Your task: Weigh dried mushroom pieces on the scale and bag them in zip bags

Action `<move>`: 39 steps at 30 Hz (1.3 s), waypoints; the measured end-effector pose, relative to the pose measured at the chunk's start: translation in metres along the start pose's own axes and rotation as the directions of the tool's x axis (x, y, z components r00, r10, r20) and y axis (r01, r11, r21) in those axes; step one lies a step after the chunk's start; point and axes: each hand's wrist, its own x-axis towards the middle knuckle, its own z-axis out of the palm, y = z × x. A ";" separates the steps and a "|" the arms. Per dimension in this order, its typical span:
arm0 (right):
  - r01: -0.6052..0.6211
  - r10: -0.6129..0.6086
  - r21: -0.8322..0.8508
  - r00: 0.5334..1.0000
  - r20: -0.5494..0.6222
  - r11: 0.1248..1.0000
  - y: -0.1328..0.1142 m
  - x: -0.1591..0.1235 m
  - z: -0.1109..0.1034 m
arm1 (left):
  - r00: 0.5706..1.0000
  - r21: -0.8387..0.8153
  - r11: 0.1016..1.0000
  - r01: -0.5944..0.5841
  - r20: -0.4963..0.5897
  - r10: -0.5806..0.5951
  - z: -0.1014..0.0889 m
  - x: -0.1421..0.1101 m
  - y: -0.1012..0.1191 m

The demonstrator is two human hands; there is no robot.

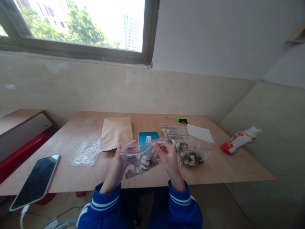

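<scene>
While the clear, red-striped plastic zip bag of dried brown-and-cream pieces [137,168] is held over the near side of the pale wooden desk [202,173], its long axis runs crosswise between the hands, climbing slightly rightward. The left grip [115,168] is closed on its left end and the right grip [169,157] pinches the zip strip towards the right, so neither is clearly nearer. Similar filled clear bags [192,159] lie just beside the right grip, before a beige wall [190,93] and grey-framed window [83,51].
</scene>
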 end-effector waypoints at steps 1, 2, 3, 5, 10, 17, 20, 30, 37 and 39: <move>-0.007 0.006 -0.016 0.997 -0.080 1.000 0.001 -0.001 -0.001 | 1.000 0.011 1.000 -0.019 -0.023 0.019 -0.001 0.001 0.000; -0.011 0.006 -0.029 0.990 -0.141 1.000 0.003 -0.002 -0.002 | 0.997 0.031 0.998 -0.048 -0.056 0.050 -0.001 0.001 -0.001; -0.012 0.004 -0.040 0.984 -0.180 0.999 0.004 -0.003 -0.003 | 0.991 0.063 0.994 -0.086 -0.093 0.091 -0.002 0.000 -0.003; -0.015 0.003 -0.054 0.977 -0.211 0.998 0.005 -0.007 -0.004 | 0.970 0.155 0.975 -0.161 -0.160 0.185 0.000 -0.002 -0.008; -0.008 -0.012 -0.091 0.977 -0.212 0.996 0.008 -0.021 -0.008 | 0.914 0.248 0.948 -0.200 -0.301 0.271 0.010 -0.008 -0.019; 0.026 -0.036 -0.057 0.985 -0.168 0.998 0.009 -0.033 -0.026 | 0.935 0.233 0.952 -0.199 -0.247 0.256 0.014 -0.013 -0.019; 0.047 -0.055 -0.054 0.985 -0.164 0.997 0.007 -0.036 -0.032 | 0.922 0.218 0.954 -0.206 -0.284 0.264 0.017 -0.015 -0.020; 0.106 -0.135 -0.104 0.935 -0.327 0.989 0.010 -0.046 -0.020 | 0.872 0.235 0.961 -0.144 -0.429 0.236 0.024 -0.026 -0.034; 0.115 -0.110 0.016 0.977 -0.181 0.993 0.013 -0.038 -0.014 | 0.853 0.214 0.967 -0.136 -0.471 0.224 0.020 -0.026 -0.033; 0.106 -0.101 0.043 0.990 -0.096 0.993 0.013 -0.036 -0.014 | 0.856 0.206 0.964 -0.166 -0.456 0.244 0.018 -0.025 -0.032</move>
